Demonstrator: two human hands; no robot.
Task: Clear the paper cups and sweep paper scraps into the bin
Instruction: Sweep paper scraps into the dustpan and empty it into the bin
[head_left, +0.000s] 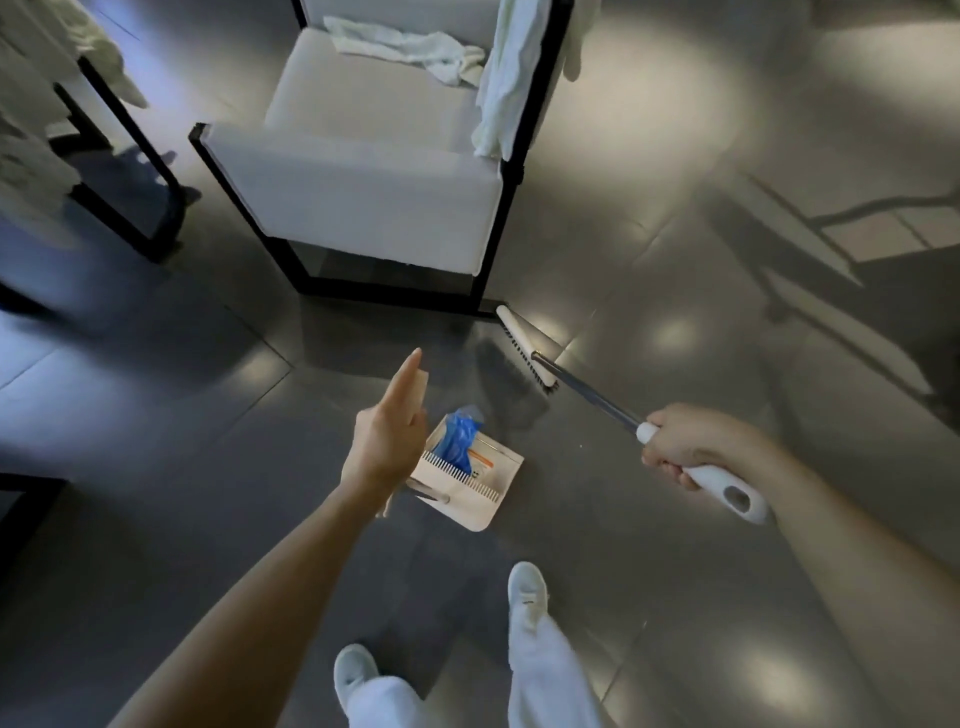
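Around the white grip of the broom (592, 399) my right hand (685, 447) is clenched. Its metal shaft runs down and away to the broom head (523, 344), which rests on the dark floor (156, 415) just beside the front corner of the white chair (363, 182). My left hand (387, 436) has its fingers straight and grasps nothing I can see, in front of the beige dustpan (467, 493). That dustpan sits on the floor between my hands, holding a blue wrapper (457, 441) and a paper scrap (483, 461). Cloths (410, 47) lie on the chair seat.
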